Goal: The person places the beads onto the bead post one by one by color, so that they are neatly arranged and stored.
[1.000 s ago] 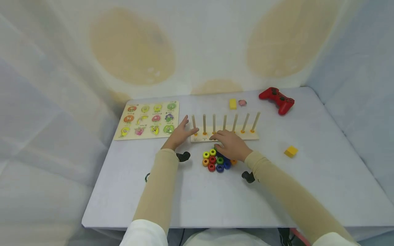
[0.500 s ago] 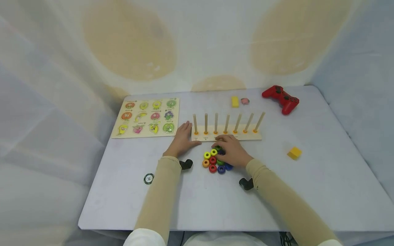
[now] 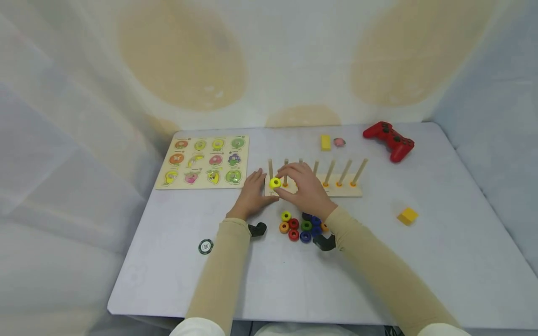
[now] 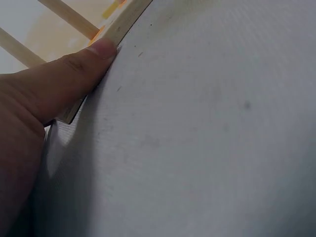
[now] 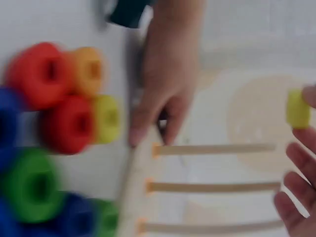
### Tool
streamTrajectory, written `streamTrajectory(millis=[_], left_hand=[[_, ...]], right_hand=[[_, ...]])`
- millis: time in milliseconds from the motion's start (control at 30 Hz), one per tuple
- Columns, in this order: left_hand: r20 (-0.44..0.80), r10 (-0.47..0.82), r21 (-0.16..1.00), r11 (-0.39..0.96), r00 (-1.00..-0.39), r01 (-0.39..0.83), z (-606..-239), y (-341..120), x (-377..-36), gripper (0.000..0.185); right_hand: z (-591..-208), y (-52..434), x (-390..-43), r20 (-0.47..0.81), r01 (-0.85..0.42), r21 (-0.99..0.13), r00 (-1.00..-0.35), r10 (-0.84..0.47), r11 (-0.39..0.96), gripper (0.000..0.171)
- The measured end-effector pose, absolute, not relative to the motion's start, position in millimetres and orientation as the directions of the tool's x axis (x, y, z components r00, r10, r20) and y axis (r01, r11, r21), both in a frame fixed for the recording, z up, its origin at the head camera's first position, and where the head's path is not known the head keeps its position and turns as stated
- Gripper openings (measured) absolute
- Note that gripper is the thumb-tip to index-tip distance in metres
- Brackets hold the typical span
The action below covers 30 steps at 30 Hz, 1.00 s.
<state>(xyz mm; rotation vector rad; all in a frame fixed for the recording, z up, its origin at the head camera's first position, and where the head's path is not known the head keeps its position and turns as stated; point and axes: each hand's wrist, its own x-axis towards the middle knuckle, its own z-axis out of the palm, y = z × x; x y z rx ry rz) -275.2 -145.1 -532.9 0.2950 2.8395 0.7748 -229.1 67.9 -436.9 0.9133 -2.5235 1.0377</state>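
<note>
My right hand (image 3: pixel 308 192) pinches a yellow ring bead (image 3: pixel 275 182) between thumb and fingertips, up near the leftmost pegs of a wooden peg board (image 3: pixel 346 192). In the right wrist view the same yellow bead (image 5: pixel 298 109) shows edge-on at the right, away from the pegs. My left hand (image 3: pixel 251 196) grips the board's left end, its thumb (image 4: pixel 74 74) along the front edge in the left wrist view. Several upright pegs stand in a row, each with an orange base. Before the board lies a cluster of red, orange, blue, green and yellow ring beads (image 3: pixel 293 224).
A fruit puzzle board (image 3: pixel 201 162) lies at the back left. Behind the pegs are a yellow block (image 3: pixel 325 143) and a small pink piece (image 3: pixel 339 142). A red game controller (image 3: pixel 390 141) and another yellow block (image 3: pixel 407 216) lie to the right, a round chip (image 3: pixel 205 246) front left.
My right hand has picked a yellow bead from the cluster and lifted it up and left to the pegs. My left hand has come down onto the board's left end.
</note>
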Motion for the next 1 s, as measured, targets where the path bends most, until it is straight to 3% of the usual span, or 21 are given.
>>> streamTrajectory(millis=[167,400,600,733,867,1000], left_hand=[[-0.108,0.24,0.548,0.824,-0.965,0.144,-538.5,-143.9,-276.6,0.099],[-0.123,0.219,0.589,0.801,-0.968,0.107,-544.5,-143.0,-271.1,0.1],[-0.11,0.23,0.564,0.816,-0.967,0.13,-544.3,-145.3,-270.7,0.102],[-0.106,0.231,0.555,0.821,-0.967,0.135,-539.0,-145.9,-272.8,0.101],[-0.126,0.222,0.547,0.829,-0.967,0.119,-532.4,-145.6,-273.1,0.101],[-0.139,0.23,0.533,0.837,-0.963,0.123,-528.5,-145.1,-272.3,0.1]], right_hand=[[-419.2,50.8,-253.6,0.505,-0.601,-0.489,-0.786,-0.357,0.632,0.029],[-426.3,40.2,-270.3,0.376,-0.496,-0.453,-0.86,-0.345,0.741,0.031],[-433.2,41.3,-268.2,0.349,-0.467,-0.445,-0.876,-0.332,0.764,0.037],[-432.5,47.4,-265.1,0.467,-0.532,-0.449,-0.825,-0.32,0.717,0.033],[-435.6,57.7,-256.7,0.624,-0.644,-0.37,-0.706,-0.335,0.669,0.022],[-449.8,72.2,-243.3,0.594,-0.732,-0.273,-0.639,-0.488,0.625,0.018]])
